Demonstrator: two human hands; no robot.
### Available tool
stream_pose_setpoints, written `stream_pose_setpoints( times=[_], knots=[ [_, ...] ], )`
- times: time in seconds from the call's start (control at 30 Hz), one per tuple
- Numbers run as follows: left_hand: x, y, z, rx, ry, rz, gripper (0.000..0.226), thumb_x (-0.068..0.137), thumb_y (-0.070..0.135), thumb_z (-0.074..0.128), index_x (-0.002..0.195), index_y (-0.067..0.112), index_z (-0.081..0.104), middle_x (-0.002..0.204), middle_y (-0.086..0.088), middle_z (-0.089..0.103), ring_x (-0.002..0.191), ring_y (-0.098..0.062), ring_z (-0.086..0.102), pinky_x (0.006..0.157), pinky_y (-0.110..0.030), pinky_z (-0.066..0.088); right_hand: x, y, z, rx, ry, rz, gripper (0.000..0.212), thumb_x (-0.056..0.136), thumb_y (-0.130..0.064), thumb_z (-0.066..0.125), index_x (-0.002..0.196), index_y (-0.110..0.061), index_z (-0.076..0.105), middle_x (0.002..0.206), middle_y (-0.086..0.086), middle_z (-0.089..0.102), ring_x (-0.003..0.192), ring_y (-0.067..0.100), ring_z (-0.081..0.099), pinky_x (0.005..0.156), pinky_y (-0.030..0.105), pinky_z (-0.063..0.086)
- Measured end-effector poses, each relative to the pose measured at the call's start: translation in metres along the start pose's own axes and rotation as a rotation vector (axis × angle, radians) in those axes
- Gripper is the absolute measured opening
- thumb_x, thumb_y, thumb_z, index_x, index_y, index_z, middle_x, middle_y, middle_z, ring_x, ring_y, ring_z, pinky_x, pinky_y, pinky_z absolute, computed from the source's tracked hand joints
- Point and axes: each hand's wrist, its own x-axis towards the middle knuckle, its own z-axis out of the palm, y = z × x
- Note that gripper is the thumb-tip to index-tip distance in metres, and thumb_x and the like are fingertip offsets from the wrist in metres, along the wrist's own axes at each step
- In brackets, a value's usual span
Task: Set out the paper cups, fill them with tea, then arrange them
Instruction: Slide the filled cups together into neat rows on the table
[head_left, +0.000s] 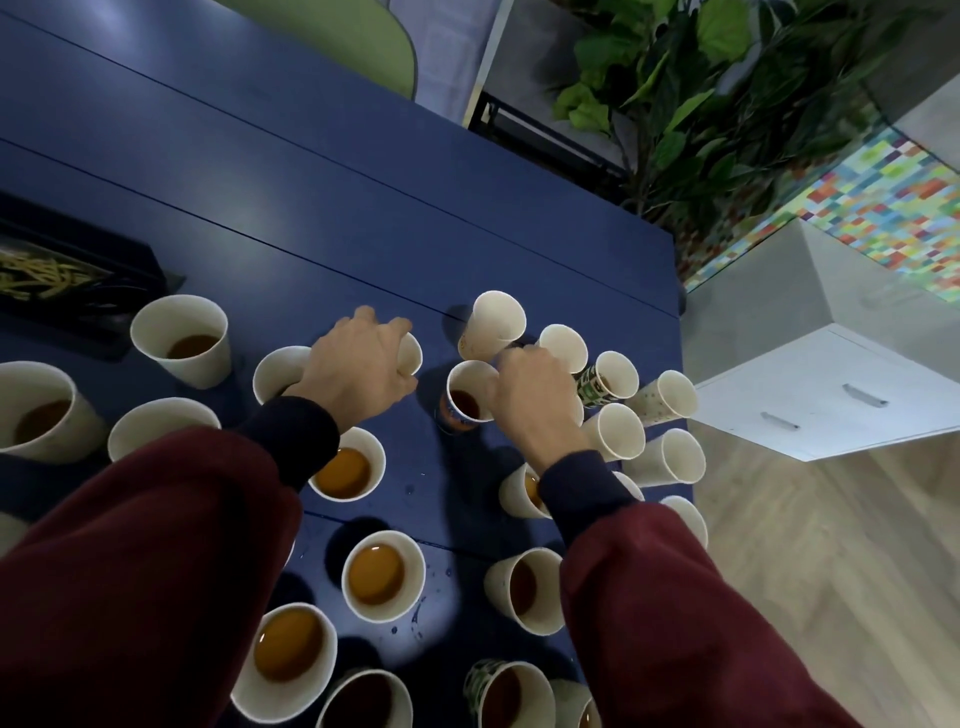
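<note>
Several white paper cups stand on the dark blue table (322, 197), many holding brown tea, such as one cup (382, 581) near me. My left hand (358, 369) grips the rim of a white cup (411, 356) from above, its fingers curled round it. My right hand (535, 397) reaches among the cups on the right; its fingers curl at the rim of an orange-printed cup (465, 397) with tea in it. A tilted-looking cup (493, 325) stands just behind that hand. Several cups (667, 400) crowd the table's right edge.
A black tray (93, 280) with yellowish strips lies at the far left. The table's right edge (683, 364) drops to a wood floor with a white drawer unit (831, 395). A leafy plant (701, 104) and a green chair (353, 47) stand behind. Drops of liquid spot the table near me.
</note>
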Motion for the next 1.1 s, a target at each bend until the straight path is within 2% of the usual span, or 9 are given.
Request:
stream_pose_setpoints(
  times=[0.13, 0.3, 0.5, 0.63, 0.77, 0.8, 0.87, 0.97, 1.1],
  knots=[
    [0.0, 0.001, 0.0, 0.014, -0.026, -0.014, 0.063, 0.089, 0.045, 0.068, 0.142, 0.021, 0.044, 0.126, -0.012, 0.049, 0.11, -0.03, 0.056, 0.089, -0.042, 0.051, 0.0, 0.004, 0.007, -0.021, 0.014, 0.008, 0.022, 0.101, -0.014, 0.048, 0.113, -0.009, 0.066, 0.116, 0.011, 0.063, 0.104, 0.032, 0.065, 0.07, 0.036, 0.042],
    [0.003, 0.003, -0.001, 0.013, -0.023, -0.014, 0.06, 0.089, 0.044, 0.068, 0.139, 0.02, 0.046, 0.123, -0.012, 0.05, 0.107, -0.03, 0.056, 0.089, -0.044, 0.054, 0.007, 0.016, 0.01, -0.024, 0.059, 0.042, 0.016, 0.1, -0.017, 0.052, 0.104, -0.012, 0.067, 0.105, 0.009, 0.065, 0.096, 0.03, 0.068, 0.063, 0.033, 0.04],
    [0.004, 0.002, 0.001, 0.015, -0.028, -0.023, 0.059, 0.087, 0.042, 0.069, 0.137, 0.02, 0.048, 0.121, -0.012, 0.05, 0.105, -0.031, 0.056, 0.086, -0.043, 0.053, 0.012, 0.021, 0.017, 0.05, 0.079, 0.066, 0.022, 0.099, -0.026, 0.053, 0.096, -0.011, 0.07, 0.093, 0.009, 0.063, 0.083, 0.03, 0.066, 0.06, 0.033, 0.04],
    [0.004, 0.001, -0.001, -0.021, -0.019, -0.036, 0.057, 0.084, 0.037, 0.071, 0.134, 0.019, 0.05, 0.115, -0.01, 0.05, 0.093, -0.026, 0.05, 0.081, -0.041, 0.051, 0.003, 0.02, 0.005, 0.188, 0.145, 0.101, 0.028, 0.096, -0.035, 0.053, 0.093, -0.012, 0.068, 0.087, 0.003, 0.049, 0.077, 0.029, 0.056, 0.061, 0.034, 0.036],
    [-0.001, 0.007, -0.012, -0.099, 0.043, -0.036, 0.052, 0.08, 0.036, 0.073, 0.126, 0.022, 0.053, 0.11, -0.008, 0.049, 0.087, -0.024, 0.045, 0.076, -0.042, 0.047, -0.019, 0.003, -0.001, 0.458, 0.269, -0.051, 0.021, 0.091, -0.025, 0.062, 0.106, -0.011, 0.066, 0.102, 0.007, 0.062, 0.089, 0.028, 0.059, 0.071, 0.041, 0.047],
    [-0.004, 0.01, -0.016, -0.115, 0.061, -0.03, 0.052, 0.081, 0.037, 0.072, 0.126, 0.023, 0.053, 0.111, -0.009, 0.049, 0.088, -0.025, 0.045, 0.077, -0.042, 0.047, -0.026, -0.003, -0.001, 0.544, 0.266, -0.1, 0.026, 0.089, -0.023, 0.066, 0.112, -0.011, 0.065, 0.106, 0.007, 0.064, 0.091, 0.027, 0.06, 0.076, 0.041, 0.048],
    [-0.012, 0.018, -0.026, -0.139, 0.094, 0.01, 0.053, 0.081, 0.039, 0.071, 0.128, 0.024, 0.053, 0.112, -0.009, 0.051, 0.093, -0.029, 0.052, 0.079, -0.043, 0.047, -0.038, -0.014, -0.001, 0.681, 0.173, -0.155, 0.051, 0.085, -0.026, 0.075, 0.129, -0.013, 0.056, 0.117, 0.005, 0.063, 0.095, 0.022, 0.06, 0.083, 0.038, 0.049],
    [-0.033, 0.032, -0.044, -0.162, 0.112, 0.079, 0.055, 0.08, 0.043, 0.071, 0.129, 0.025, 0.053, 0.113, -0.007, 0.055, 0.101, -0.032, 0.057, 0.083, -0.042, 0.049, -0.053, -0.03, -0.006, 0.868, 0.09, -0.187, 0.077, 0.077, -0.027, 0.084, 0.141, -0.02, 0.041, 0.124, -0.003, 0.057, 0.09, 0.012, 0.06, 0.081, 0.031, 0.049],
    [-0.073, 0.049, -0.061, -0.182, 0.061, 0.171, 0.061, 0.072, 0.046, 0.072, 0.126, 0.027, 0.052, 0.112, -0.001, 0.061, 0.103, -0.026, 0.058, 0.083, -0.039, 0.048, -0.079, -0.038, -0.016, 0.92, 0.163, -0.123, 0.095, 0.073, -0.036, 0.085, 0.149, -0.025, 0.029, 0.135, -0.003, 0.057, 0.117, 0.019, 0.06, 0.092, 0.036, 0.054]
  ],
)
